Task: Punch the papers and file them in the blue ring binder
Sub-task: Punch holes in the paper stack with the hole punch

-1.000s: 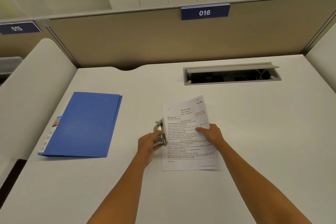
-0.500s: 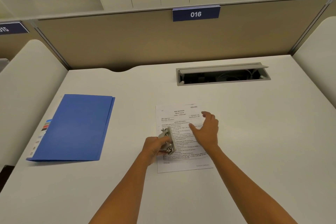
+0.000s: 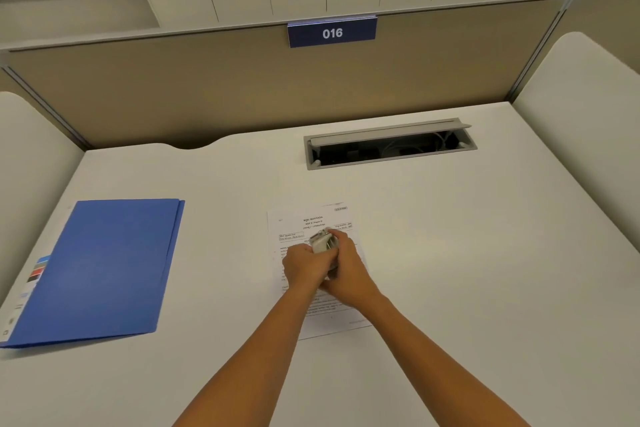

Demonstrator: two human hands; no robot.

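Metal and compact, the hole punch (image 3: 322, 242) sat gripped between both hands above the middle of the printed paper (image 3: 313, 222), the left hand (image 3: 304, 265) curled round its near side and the right hand (image 3: 346, 270) wrapped over its far end. It looked rigid and fairly heavy for its size, best held by the body. The sheet lay flat on the white desk (image 3: 450, 253), thin and floppy, likely to slide. The blue ring binder (image 3: 100, 267) lay closed, well apart to the left.

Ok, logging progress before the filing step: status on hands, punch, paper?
Left hand and right hand both grip the hole punch, over the paper. Blue binder closed, left. Nothing blocking.
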